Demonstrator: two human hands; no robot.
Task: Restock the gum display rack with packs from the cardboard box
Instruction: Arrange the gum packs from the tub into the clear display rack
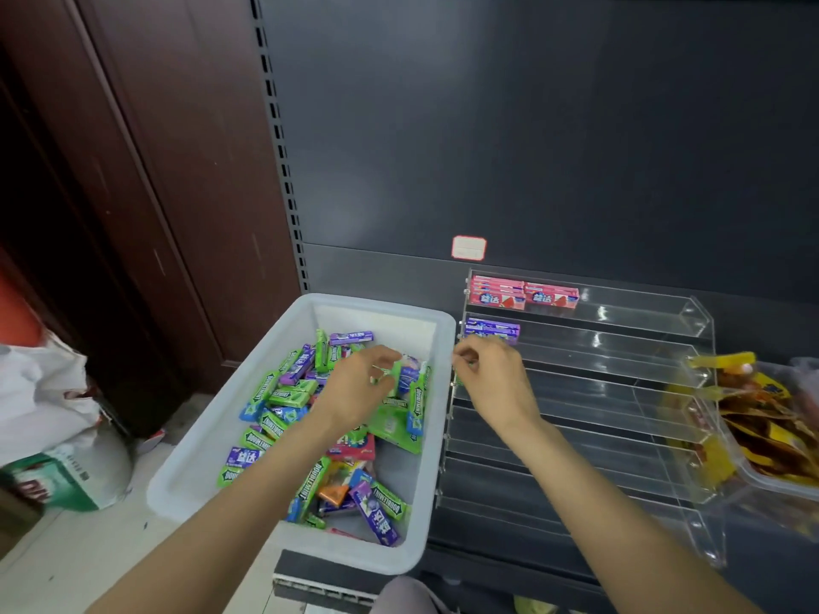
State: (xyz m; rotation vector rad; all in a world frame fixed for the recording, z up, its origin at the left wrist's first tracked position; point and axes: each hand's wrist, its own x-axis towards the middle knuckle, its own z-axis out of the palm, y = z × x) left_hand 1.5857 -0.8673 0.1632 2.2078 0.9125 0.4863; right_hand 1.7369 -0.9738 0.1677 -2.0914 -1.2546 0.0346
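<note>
Left hand (361, 383): held over the far half of a white plastic bin (212, 440), fingers curled, a green gum pack (386, 373) pinched at the fingertips. Loose gum packs (283, 405), green, purple, blue and pink, are heaped in the bin beneath and nearer than this hand.

Right hand (492, 378): placed just right of the bin, at the left edge of a clear acrylic display rack (620, 392), fingers curled; whether anything is held cannot be told.

Rack tiers: pink packs (523, 294) are stacked on the top tier, beyond the right hand; purple packs (492, 329) are set on the second tier, just above its knuckles. The lower tiers extend to the right of the hand and nearer than it.

Surroundings: a dark grey slotted shelving panel (532, 126) is seen behind the rack, with a red-bordered label (469, 247) stuck to it. A tray of yellow snack bags (766, 427) is seen far right of the right hand. Dark brown wood panelling (155, 170) and a white bag (44, 392) on a pale floor (88, 547) are seen left of the left hand.
</note>
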